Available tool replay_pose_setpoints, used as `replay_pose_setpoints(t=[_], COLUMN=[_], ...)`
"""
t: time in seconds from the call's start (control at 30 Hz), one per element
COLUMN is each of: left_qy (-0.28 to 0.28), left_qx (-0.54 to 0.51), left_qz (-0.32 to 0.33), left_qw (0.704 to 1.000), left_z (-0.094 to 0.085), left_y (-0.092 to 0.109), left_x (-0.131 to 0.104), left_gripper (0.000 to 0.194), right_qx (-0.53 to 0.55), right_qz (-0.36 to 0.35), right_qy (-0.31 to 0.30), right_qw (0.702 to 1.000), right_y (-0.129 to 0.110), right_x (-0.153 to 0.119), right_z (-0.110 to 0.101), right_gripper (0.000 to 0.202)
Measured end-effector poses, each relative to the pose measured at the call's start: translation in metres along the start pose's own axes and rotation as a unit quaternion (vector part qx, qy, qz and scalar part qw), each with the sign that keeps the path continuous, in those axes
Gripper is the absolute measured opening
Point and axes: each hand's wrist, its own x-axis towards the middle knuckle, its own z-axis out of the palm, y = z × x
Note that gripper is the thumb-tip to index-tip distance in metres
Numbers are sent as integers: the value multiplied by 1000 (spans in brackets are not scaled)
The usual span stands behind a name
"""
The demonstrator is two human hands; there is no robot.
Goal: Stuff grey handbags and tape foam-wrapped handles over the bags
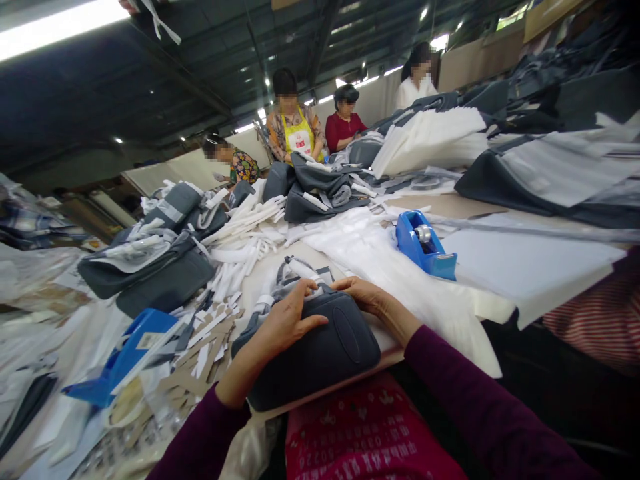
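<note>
A dark grey-blue bag [320, 363] with an oval stitched mark on its front lies at the table edge before me. My left hand [287, 323] holds it by the upper left side, thumb across the front and fingers over the top. At the upper right, my right hand [367, 297] has its fingers bent round the top edge; the bag hides some fingertips. Pale wrapped straps [300, 268] stick up behind the top edge, near both hands.
A blue tape dispenser [423, 243] stands right of centre on white sheets. A second blue dispenser [125, 353] lies left, beside cardboard scraps [210, 347]. Dark bags [165, 283] and white strips pile up behind. Several people work across the table, one in a yellow apron [299, 137].
</note>
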Motion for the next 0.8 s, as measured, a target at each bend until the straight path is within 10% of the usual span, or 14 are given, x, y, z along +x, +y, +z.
replay_pose_setpoints(t=[0.47, 0.8], left_qy=[22, 41], left_qx=[21, 30], left_qz=[44, 38], left_qw=[999, 998], left_z=[5, 10], left_y=[2, 1], left_x=[2, 4], left_gripper=[27, 26], right_qx=[-70, -84], right_qz=[84, -19], right_qy=[-33, 22], right_qw=[993, 996], right_y=[-6, 0], right_x=[29, 12], right_z=[-6, 4], right_gripper=[15, 15])
